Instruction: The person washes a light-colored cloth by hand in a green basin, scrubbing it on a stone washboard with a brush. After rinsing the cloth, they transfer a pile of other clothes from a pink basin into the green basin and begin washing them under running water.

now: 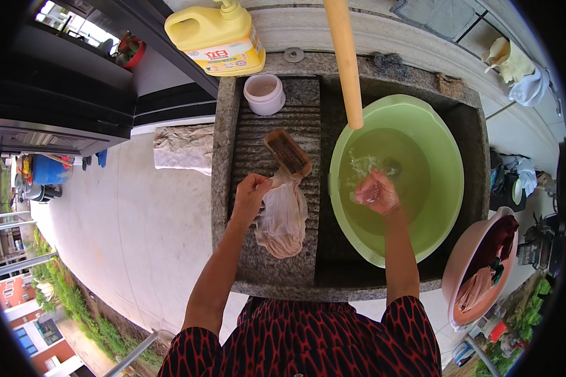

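My left hand (252, 195) pinches the upper edge of a wet, pale cloth garment (283, 221). The garment lies on the ribbed washboard side (250, 155) of a stone laundry sink. Touching the cloth's top end is a wooden scrub brush (287, 153), tilted, with its dark side up. Over in the light green plastic basin (445, 188), my right hand (378, 192) is cupped, palm up, at the surface of cloudy water (405, 151). Water splashes just beyond its fingers, and no solid thing shows in the palm.
A wooden pole (344, 70) juts over the basin's rim. At the back left are a white tub (264, 96) and a yellow detergent jug (217, 42). A pink basin of clothes (453, 282) stands right of the sink; a cloth (184, 148) hangs at left.
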A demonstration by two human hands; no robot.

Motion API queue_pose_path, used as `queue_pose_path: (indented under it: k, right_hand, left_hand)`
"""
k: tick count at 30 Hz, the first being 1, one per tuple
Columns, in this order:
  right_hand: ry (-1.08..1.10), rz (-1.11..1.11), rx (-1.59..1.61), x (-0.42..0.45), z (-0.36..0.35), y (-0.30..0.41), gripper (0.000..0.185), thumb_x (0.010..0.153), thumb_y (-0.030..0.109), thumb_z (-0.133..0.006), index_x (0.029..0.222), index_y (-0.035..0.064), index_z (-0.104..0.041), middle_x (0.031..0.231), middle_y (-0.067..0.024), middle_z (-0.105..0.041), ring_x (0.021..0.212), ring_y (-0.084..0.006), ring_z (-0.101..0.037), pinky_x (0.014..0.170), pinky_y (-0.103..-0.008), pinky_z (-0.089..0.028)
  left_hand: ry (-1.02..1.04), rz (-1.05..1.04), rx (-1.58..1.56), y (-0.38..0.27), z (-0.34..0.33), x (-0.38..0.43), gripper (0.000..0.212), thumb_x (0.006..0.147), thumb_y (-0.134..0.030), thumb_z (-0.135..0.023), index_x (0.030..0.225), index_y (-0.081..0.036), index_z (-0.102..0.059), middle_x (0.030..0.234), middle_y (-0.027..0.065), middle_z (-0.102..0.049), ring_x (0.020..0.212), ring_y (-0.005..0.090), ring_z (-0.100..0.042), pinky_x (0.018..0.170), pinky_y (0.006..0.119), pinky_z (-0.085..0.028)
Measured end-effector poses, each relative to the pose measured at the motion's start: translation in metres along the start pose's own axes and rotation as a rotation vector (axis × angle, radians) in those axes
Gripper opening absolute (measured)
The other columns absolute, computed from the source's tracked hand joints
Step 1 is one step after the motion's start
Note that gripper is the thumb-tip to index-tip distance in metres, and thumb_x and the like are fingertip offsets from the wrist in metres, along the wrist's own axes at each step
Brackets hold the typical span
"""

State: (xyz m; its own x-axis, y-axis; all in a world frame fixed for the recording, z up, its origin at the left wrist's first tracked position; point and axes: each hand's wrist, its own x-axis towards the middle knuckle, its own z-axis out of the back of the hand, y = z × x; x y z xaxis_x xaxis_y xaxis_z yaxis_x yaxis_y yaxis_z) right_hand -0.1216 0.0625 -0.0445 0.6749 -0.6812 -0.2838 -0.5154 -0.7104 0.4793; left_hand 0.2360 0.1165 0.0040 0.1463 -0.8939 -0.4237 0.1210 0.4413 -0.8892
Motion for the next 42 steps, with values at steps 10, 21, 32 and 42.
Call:
queue_pose_path:
  k: [10,21,32,42]
  right_hand:
    - [-0.509,0.205,-0.231,0.015,-0.056,0.002,0.032,0.087,0.027,-0.059,0.108,0.0035,-0.061,0.101,-0.0069,-0.063,0.092,-0.0161,-0.06,0.072,-0.0299,-0.047]
    - [-0.255,0.024,-0.1,0.007,-0.061,-0.005,0.037,0.089,0.035,-0.057,0.085,-0.0009,-0.066,0.079,-0.0121,-0.066,0.072,-0.0236,-0.062,0.07,-0.0357,-0.052]
    - [-0.772,0.179,-1.934,0.165,-0.164,-0.074,0.059,0.079,0.028,-0.062,0.132,0.0307,-0.036,0.137,-0.0162,-0.024,0.12,-0.0381,-0.033,0.088,-0.0584,-0.036]
    - [-0.252,0.467,-1.121,0.121,-0.187,-0.049,0.06,0.082,0.013,-0.054,0.137,0.0294,-0.036,0.122,-0.0187,-0.038,0.11,-0.0383,-0.041,0.091,-0.0427,-0.04]
  left_hand:
    - [0.05,0.295,-0.677,0.009,-0.009,-0.015,0.01,0.087,-0.016,-0.058,0.086,-0.009,-0.052,0.073,-0.0022,-0.051,0.063,0.0087,-0.05,0.057,0.022,-0.04]
    - [0.135,0.286,-0.92,0.01,-0.006,-0.02,0.019,0.092,-0.01,-0.05,0.111,-0.006,-0.049,0.102,0.005,-0.061,0.088,0.0149,-0.06,0.074,0.03,-0.05]
    - [0.287,0.195,-1.19,0.014,-0.01,-0.03,0.039,0.095,-0.009,-0.047,0.133,-0.007,-0.039,0.115,0.0025,-0.058,0.068,0.0023,-0.051,0.067,0.023,-0.048]
    - [0.336,0.182,-1.327,0.019,0.002,-0.025,0.038,0.095,-0.012,-0.046,0.133,-0.01,-0.04,0.119,0.0021,-0.056,0.097,0.013,-0.056,0.088,0.03,-0.045]
